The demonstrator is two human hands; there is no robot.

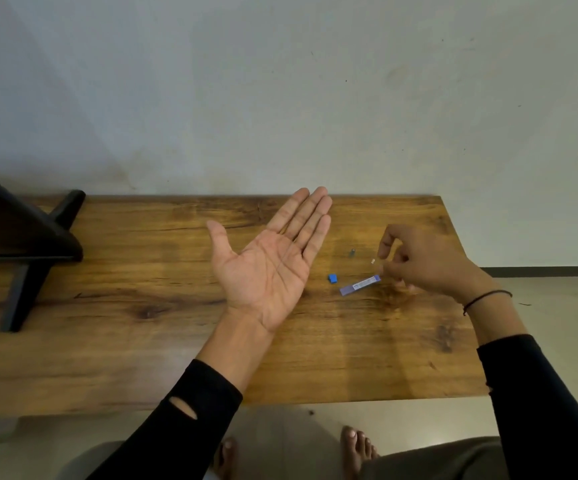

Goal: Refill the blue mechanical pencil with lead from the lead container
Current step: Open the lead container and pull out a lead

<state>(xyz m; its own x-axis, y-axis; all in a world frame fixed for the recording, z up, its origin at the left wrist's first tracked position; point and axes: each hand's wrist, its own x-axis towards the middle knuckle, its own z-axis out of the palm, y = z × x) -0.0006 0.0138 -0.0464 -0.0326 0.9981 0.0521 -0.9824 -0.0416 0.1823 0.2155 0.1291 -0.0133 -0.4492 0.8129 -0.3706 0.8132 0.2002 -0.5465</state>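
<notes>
Bare feet (356, 448) are showing at the bottom of my view, below the near edge of the desk (142, 358). I am watching the right hand (426, 261) hovering low over the right part of the desk with its grip curled: thumb and forefinger are pinching toward each other at the far end of the lead container (360, 285), and I cannot tell whether they are actually clamping it or only touching it. That purple container is lying flat and slanted, its near end pointing toward the left hand (266, 268). Just left of the container a small blue cap (332, 278) is resting on the wood, apart from it. Farther back, a tiny dark piece (351, 252) and a tiny white piece (372, 261) are lying near the right fingers. The left hand's grip is released, palm up, fingers spread flat, holding nothing. Far left, a dark stand (27, 244) is sitting on the desk.
</notes>
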